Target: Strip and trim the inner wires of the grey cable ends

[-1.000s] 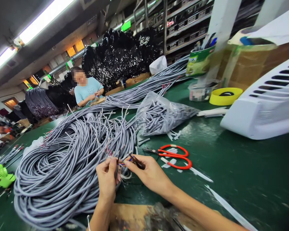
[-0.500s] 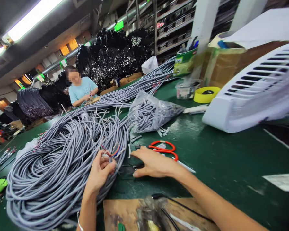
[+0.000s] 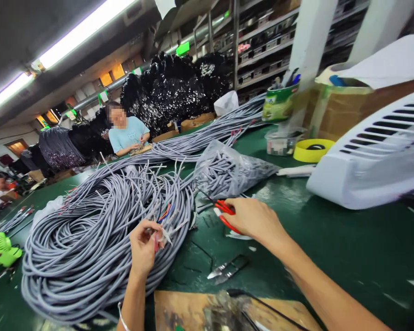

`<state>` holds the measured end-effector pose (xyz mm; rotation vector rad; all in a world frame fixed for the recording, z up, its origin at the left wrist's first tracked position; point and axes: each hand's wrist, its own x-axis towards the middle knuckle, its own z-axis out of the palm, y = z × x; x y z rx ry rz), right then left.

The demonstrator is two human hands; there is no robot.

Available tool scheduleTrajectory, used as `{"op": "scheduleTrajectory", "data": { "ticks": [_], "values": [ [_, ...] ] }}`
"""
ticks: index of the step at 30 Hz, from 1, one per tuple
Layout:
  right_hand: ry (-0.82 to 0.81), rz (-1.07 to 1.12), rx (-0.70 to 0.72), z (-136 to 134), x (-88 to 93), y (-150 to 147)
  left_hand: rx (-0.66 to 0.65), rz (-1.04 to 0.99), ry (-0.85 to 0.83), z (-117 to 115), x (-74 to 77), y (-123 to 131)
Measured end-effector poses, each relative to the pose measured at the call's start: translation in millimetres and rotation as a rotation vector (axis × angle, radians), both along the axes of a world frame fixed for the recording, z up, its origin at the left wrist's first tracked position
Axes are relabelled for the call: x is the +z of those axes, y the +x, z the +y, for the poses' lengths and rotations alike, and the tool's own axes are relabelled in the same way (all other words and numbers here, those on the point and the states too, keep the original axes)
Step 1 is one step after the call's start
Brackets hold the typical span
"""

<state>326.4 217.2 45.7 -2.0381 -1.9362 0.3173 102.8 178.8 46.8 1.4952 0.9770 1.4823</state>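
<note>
Head view: right hand (image 3: 257,218) held scissors (image 3: 228,223), left hand (image 3: 144,248) pinched frayed end (image 3: 167,236)

Left fingers were narrow on the frayed end, white threads poking out, over the right side of the grey cables (image 3: 86,262). Orange and blue strands (image 3: 164,213) stuck up just beyond. Right hand was wrapped round the red handles, scissor tips aimed up-left, near the bag (image 3: 253,169) of offcuts. Snips (image 3: 221,269) lay on the green table (image 3: 352,257), between the scissors and the board (image 3: 179,305). Tape roll (image 3: 307,151) and white vented casing (image 3: 334,186) stood farther right. Co-worker (image 3: 129,133) in light blue sat beyond the cables.
</note>
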Motion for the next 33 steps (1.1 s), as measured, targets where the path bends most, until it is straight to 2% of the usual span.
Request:
{"op": "scheduleTrajectory", "data": {
  "ticks": [2, 3, 6, 9, 12, 17, 24, 33],
  "values": [
    [0.115, 0.114, 0.117, -6.6, 4.7, -11.4, 0.043, 0.007, 0.075, -2.8, -1.1, -0.7],
    [0.210, 0.245, 0.204, -10.5, 4.9, -18.6, 0.077, 0.032, 0.123, -4.0, -1.6, -0.9],
    [0.425, 0.467, 0.416, -21.4, -0.1, -39.4, 0.202, 0.180, 0.282, -7.0, -1.9, 0.0],
    [0.462, 0.484, 0.492, -27.9, -5.6, -50.6, 0.287, 0.312, 0.361, -9.6, -0.1, 2.7],
    [0.443, 0.470, 0.539, -30.2, -7.9, -52.8, 0.305, 0.406, 0.382, -12.2, 1.7, 6.2],
    [0.437, 0.419, 0.541, -29.8, -10.0, -50.2, 0.306, 0.468, 0.376, -12.9, 1.2, 8.4],
    [0.454, 0.438, 0.472, -27.4, -11.0, -45.4, 0.446, 0.312, 0.312, -7.3, -2.0, 1.6],
    [0.418, 0.457, 0.478, -29.4, -13.7, -54.7, 0.386, 0.450, 0.311, -13.6, -2.2, 10.6]
  ]
}}
